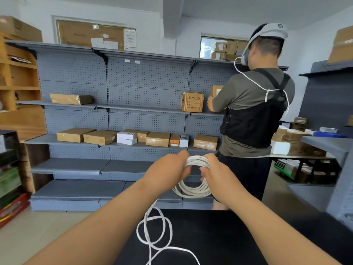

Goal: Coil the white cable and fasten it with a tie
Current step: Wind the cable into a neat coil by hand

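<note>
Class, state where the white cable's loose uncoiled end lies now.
Head view, low centre: the loose cable end loops on the black tabletop, below the coil held by left hand and right hand.

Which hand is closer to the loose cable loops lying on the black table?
Left. The left hand grips the coil almost above the loops; the right hand grips it farther right.

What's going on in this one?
A person is coiling the white cable in mid-air: the left hand and right hand both grip the top of the wound loops. A loose tail runs down onto the black table, unwound. No tie is in view. Behind, another person handles a box at the grey shelving.
</note>
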A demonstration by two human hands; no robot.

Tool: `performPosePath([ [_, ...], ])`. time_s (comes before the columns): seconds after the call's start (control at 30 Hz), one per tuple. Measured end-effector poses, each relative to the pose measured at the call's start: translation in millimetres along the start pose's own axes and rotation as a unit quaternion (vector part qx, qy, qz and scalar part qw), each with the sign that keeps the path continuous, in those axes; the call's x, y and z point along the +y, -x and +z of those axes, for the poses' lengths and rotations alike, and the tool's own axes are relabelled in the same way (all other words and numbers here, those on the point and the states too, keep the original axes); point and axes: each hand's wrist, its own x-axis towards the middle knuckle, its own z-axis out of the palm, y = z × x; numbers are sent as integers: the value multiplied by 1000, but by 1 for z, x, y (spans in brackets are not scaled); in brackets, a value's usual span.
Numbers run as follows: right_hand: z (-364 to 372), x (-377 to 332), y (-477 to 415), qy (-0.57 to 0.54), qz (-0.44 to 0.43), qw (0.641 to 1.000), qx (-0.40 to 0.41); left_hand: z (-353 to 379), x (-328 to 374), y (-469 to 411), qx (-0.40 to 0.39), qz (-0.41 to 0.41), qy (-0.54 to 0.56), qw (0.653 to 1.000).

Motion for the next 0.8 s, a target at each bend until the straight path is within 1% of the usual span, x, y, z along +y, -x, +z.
performPosePath([
  [0.1, 12, 6, 3, -25, 21, 999, 6, 16, -4, 6, 19, -52, 124, 991],
  [0.2, 24, 14, 5, -83, 61, 994, 31, 32, -4, 14, 18, -120, 248, 961],
  [0.27, 32, 18, 8, -137, 100, 984, 57, 41, -3, 21, 14, -144, 300, 943],
  [0.33, 41, 21, 12, -191, 131, 970, 69, 51, -2, 28, 10, -149, 310, 939],
  [0.4, 49, 24, 18, -229, 148, 960, 59, 59, -2, 34, 2, -145, 279, 949],
  [0.47, 52, 29, 24, -218, 150, 964, 37, 66, -2, 37, -3, -138, 239, 961],
  [0.53, 51, 34, 28, -154, 132, 979, 15, 71, -3, 38, -13, -126, 178, 976],
  [0.6, 50, 39, 31, -98, 100, 990, -17, 74, -1, 37, -39, -103, 82, 991],
  [0.7, 53, 41, 36, -32, 53, 995, -76, 78, 5, 39, -77, -56, -29, 995],
  [0.73, 55, 41, 38, -12, 44, 995, -90, 79, 7, 40, -85, -46, -40, 995],
  [0.8, 59, 44, 40, 22, 42, 994, -95, 81, 8, 44, -91, -41, -24, 995],
])
